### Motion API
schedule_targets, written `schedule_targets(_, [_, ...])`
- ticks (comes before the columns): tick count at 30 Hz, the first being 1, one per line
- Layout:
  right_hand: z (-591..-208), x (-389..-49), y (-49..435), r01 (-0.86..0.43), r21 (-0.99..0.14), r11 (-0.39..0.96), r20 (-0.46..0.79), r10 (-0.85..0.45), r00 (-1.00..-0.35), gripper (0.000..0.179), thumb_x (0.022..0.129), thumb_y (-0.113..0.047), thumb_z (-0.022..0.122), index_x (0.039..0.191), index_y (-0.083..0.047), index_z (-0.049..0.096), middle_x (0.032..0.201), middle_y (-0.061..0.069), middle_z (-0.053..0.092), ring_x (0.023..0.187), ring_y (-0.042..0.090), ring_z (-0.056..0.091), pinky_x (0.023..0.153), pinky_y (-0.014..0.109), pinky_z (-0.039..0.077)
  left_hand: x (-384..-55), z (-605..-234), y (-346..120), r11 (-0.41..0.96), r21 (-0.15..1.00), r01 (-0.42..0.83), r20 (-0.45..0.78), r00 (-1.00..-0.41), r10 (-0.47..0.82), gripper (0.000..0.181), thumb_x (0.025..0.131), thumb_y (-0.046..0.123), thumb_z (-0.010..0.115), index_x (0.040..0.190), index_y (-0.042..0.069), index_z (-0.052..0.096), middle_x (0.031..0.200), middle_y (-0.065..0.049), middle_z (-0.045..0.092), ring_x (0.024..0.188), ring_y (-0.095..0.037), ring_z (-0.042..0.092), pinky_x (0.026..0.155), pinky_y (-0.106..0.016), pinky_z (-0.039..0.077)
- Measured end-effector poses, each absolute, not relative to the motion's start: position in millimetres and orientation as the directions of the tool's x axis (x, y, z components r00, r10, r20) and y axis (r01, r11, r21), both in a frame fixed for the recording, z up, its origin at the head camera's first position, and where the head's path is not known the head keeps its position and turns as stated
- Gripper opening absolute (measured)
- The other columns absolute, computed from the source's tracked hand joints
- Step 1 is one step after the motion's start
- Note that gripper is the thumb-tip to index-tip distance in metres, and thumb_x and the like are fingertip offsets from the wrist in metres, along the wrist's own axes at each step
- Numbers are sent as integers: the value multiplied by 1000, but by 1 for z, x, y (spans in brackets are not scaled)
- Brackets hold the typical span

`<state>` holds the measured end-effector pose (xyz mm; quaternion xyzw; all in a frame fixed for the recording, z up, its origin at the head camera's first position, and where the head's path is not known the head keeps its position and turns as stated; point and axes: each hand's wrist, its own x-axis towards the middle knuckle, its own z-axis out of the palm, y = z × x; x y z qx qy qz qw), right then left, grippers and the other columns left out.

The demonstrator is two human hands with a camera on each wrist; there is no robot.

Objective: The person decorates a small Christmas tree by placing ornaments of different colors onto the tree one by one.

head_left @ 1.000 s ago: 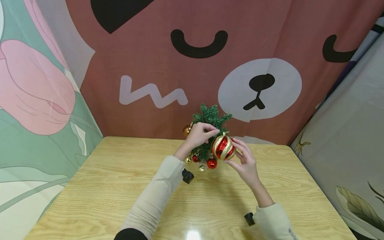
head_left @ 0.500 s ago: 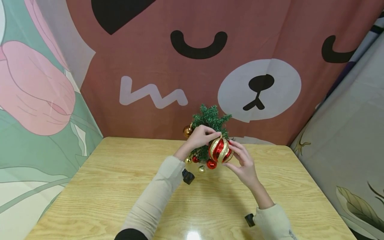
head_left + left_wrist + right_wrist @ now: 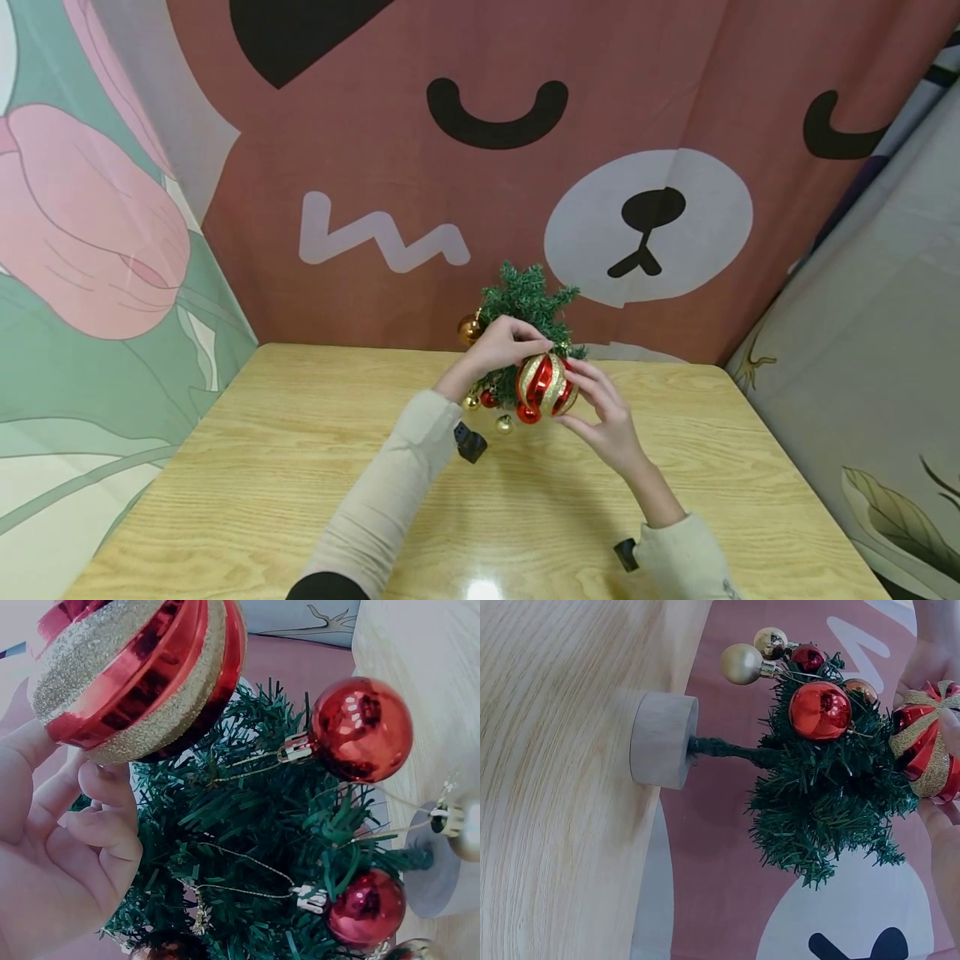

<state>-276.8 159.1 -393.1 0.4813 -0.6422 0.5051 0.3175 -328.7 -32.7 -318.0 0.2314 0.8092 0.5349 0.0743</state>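
A large red Christmas ball (image 3: 546,385) with gold glitter stripes is at the front of a small green Christmas tree (image 3: 528,292). My right hand (image 3: 611,421) holds it from the right, fingers above and thumb below. Curled at the ball's top, my left hand (image 3: 502,343) pinches it with finger and thumb; the cap and any loop are hidden there. In the left wrist view, a shiny red ball (image 3: 364,729) and a smaller dark red ball (image 3: 366,907) hang on gold strings from the branches.
The tree stands on a round pale base (image 3: 664,741) at the back of the wooden table (image 3: 337,475). A matte gold ball (image 3: 742,664) hangs low on it. An amber ball (image 3: 470,329) hangs at its left. Behind is a printed curtain (image 3: 360,308).
Both hands have brought the striped ball slightly down and left, closer to the tree's front. It now partly overlaps the red ball below. My grip looks the same.
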Motion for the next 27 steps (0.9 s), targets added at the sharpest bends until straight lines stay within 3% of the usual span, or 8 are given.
schedule_targets(3, [-394,-277,160,-941,-337,31,895,-299,-331,55,75,-12,71,112,22,49,119,41,40,124,21,43,93,28,40,-328,-318,-32,309,907,287,129,-887,444,19,89,19,61,96,4,71,84,-6,67,66,-13,59,64,-32,52])
schedule_targets(9, [-393,-275,160,-938,-345,18,892,-306,-334,55,70,-3,74,111,23,49,119,40,41,123,21,43,93,27,41,-327,-318,-29,312,903,294,153,-901,407,15,89,15,60,93,4,70,82,-5,64,64,-11,54,68,-41,52])
schedule_targets(17, [-374,-258,153,-953,-293,80,900,-314,-303,59,46,23,71,101,24,50,107,45,41,119,22,45,91,24,42,-325,-317,-27,280,914,292,157,-894,419,19,92,12,56,97,-3,66,69,-2,56,53,-12,47,58,-30,47])
schedule_targets(19, [-369,-254,150,-959,-260,115,903,-324,-283,53,50,19,70,99,23,51,105,45,43,118,24,46,91,24,42,-324,-317,-27,263,923,282,153,-893,423,21,92,12,55,99,-5,65,67,-1,54,53,-11,46,58,-29,45])
schedule_targets(22, [-365,-251,147,-966,-195,171,906,-345,-244,41,69,1,73,98,21,53,104,43,46,115,29,48,93,24,41,-323,-315,-26,236,934,270,149,-891,428,23,92,11,53,101,-7,63,66,-1,52,53,-11,45,57,-27,43])
schedule_targets(24, [-366,-252,147,-967,-161,197,908,-354,-223,41,81,-15,69,98,20,54,103,42,48,114,31,48,95,25,40,-322,-315,-26,222,939,264,148,-890,431,24,93,11,52,102,-9,62,66,0,52,53,-10,44,56,-26,41])
schedule_targets(27, [-374,-259,148,-967,-129,221,913,-353,-203,47,86,-26,60,99,19,54,104,40,49,116,30,48,98,26,37,-321,-314,-25,200,947,251,145,-891,429,25,93,11,51,103,-10,61,67,0,53,52,-10,44,52,-26,38])
